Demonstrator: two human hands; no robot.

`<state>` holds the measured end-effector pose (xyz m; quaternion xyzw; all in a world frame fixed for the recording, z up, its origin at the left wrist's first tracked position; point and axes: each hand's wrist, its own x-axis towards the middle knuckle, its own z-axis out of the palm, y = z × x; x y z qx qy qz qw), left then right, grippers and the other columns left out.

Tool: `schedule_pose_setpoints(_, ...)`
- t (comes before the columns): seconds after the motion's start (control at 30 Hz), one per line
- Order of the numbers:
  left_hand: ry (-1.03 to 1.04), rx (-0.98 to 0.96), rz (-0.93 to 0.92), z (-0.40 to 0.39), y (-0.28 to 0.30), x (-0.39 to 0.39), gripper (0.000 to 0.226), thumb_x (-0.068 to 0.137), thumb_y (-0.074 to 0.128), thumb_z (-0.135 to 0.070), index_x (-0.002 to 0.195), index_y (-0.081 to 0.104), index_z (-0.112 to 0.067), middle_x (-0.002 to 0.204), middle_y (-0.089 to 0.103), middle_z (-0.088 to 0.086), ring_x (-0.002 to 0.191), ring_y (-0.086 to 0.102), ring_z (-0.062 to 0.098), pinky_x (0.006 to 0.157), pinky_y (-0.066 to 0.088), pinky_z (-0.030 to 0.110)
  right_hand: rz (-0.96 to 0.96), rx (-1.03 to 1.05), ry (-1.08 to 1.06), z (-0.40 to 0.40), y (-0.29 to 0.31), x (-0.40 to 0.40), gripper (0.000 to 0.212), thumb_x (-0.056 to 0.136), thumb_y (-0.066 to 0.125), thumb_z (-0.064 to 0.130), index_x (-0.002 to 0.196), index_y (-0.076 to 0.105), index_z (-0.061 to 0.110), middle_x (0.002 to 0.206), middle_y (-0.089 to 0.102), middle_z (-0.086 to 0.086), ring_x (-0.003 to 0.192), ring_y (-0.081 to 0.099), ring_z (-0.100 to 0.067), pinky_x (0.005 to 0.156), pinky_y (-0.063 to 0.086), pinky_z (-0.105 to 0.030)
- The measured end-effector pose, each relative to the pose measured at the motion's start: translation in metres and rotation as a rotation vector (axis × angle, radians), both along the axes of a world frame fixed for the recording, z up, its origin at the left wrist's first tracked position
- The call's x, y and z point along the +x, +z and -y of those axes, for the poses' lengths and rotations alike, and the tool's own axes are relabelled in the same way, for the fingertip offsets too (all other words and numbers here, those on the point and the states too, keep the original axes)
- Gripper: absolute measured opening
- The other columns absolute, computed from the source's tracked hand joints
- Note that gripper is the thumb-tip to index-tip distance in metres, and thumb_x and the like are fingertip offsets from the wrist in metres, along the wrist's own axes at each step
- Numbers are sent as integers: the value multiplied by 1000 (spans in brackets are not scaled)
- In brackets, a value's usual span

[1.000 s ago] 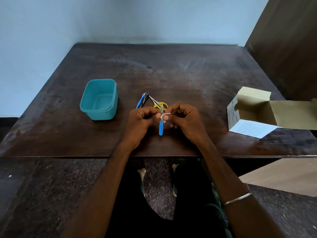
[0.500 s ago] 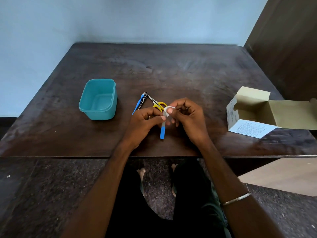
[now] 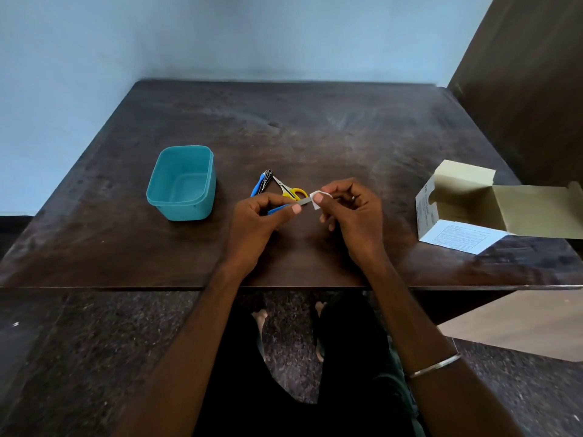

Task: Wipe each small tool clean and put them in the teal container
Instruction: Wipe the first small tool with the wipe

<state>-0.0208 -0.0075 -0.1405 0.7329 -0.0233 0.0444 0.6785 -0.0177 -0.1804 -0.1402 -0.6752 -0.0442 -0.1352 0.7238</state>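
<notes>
My left hand (image 3: pixel 258 227) grips a small tool with a blue handle (image 3: pixel 277 210), held nearly level above the table, its grey metal end pointing right. My right hand (image 3: pixel 350 216) pinches a small white wipe (image 3: pixel 316 197) around that metal tip. Behind my hands lie yellow-handled scissors (image 3: pixel 293 192) and a bundle of blue and black tools (image 3: pixel 263 182). The teal container (image 3: pixel 181 184) stands open to the left, with nothing visible inside.
An open cardboard box (image 3: pixel 463 209) lies on its side at the right of the dark wooden table (image 3: pixel 315 130). A brown panel rises at the far right. The table's front edge runs just below my wrists.
The blue-handled tool has turned from hanging upright to nearly level. My right hand with the wipe has slid out to the tool's metal tip, and my hands have drawn slightly apart.
</notes>
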Motion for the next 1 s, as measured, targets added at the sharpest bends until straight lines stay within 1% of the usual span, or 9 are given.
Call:
schedule_pose_setpoints(0.13, 61, -124, -15, -1, 1, 0, 10, 78, 81, -18, 88, 79, -19, 87, 77, -1, 68, 58, 8, 64, 48, 29, -24, -6, 17, 0, 0, 0, 13, 84, 77, 7, 90, 66, 3, 76, 72, -13, 47, 58, -21, 41, 42, -26)
schedule_pose_setpoints(0.23, 102, -262, -21, -2, 2, 1, 11, 82, 76, -9, 91, 77, -14, 79, 76, -3, 66, 57, 8, 62, 48, 25, -69, -24, 70, -1, -1, 1, 12, 83, 77, 5, 88, 66, 4, 76, 71, -17, 44, 57, -22, 41, 40, -26)
schedule_pose_setpoints(0.33, 155, -293, -20, -3, 1, 3, 5, 85, 74, -12, 90, 76, -14, 71, 70, -4, 62, 53, 12, 59, 48, 25, -94, -75, 149, 0, -1, 1, 11, 81, 78, 3, 84, 67, 7, 75, 71, -18, 43, 56, -22, 41, 38, -25)
schedule_pose_setpoints(0.43, 150, -283, -8, -3, -1, 4, 10, 91, 67, -19, 89, 75, -13, 77, 71, 1, 63, 54, 13, 59, 49, 26, -91, -110, 190, 0, 0, 1, 11, 80, 78, 1, 84, 69, 6, 74, 71, -18, 45, 56, -23, 43, 38, -25)
schedule_pose_setpoints(0.6, 155, -276, 16, -3, -1, 4, 16, 96, 61, -19, 88, 74, -17, 76, 72, -4, 63, 56, 13, 58, 49, 25, -78, -66, 182, 3, -1, 0, 10, 79, 78, 1, 86, 73, 8, 68, 70, -9, 45, 53, -25, 44, 39, -28)
schedule_pose_setpoints(0.73, 159, -268, 40, -3, -3, 4, 13, 95, 62, -16, 98, 74, -19, 75, 69, -5, 66, 53, 18, 58, 48, 26, -65, -19, 153, 4, 0, 0, 10, 80, 76, 0, 90, 72, 0, 68, 69, -10, 44, 52, -23, 44, 39, -29)
schedule_pose_setpoints(0.83, 66, -195, 84, -2, -6, 4, 15, 94, 63, -11, 103, 74, -15, 76, 71, -4, 65, 54, 14, 58, 47, 24, -70, -46, 125, 1, 1, 1, 10, 82, 75, 2, 91, 73, 3, 67, 68, -7, 45, 52, -20, 44, 40, -27)
schedule_pose_setpoints(0.9, 17, -136, 98, -2, -7, 4, 14, 92, 64, -9, 100, 75, -11, 76, 72, -4, 64, 56, 10, 60, 46, 23, -72, -107, 131, -1, 0, 1, 7, 83, 77, 6, 89, 75, 9, 65, 65, -14, 49, 51, -19, 45, 40, -28)
schedule_pose_setpoints(1.0, -20, -102, 94, 1, -5, 1, 12, 89, 67, -6, 91, 76, -13, 74, 73, -6, 63, 58, 7, 61, 47, 19, -67, -175, 165, -1, 0, 1, 7, 84, 77, 10, 91, 76, 9, 66, 63, -21, 53, 51, -20, 48, 40, -29)
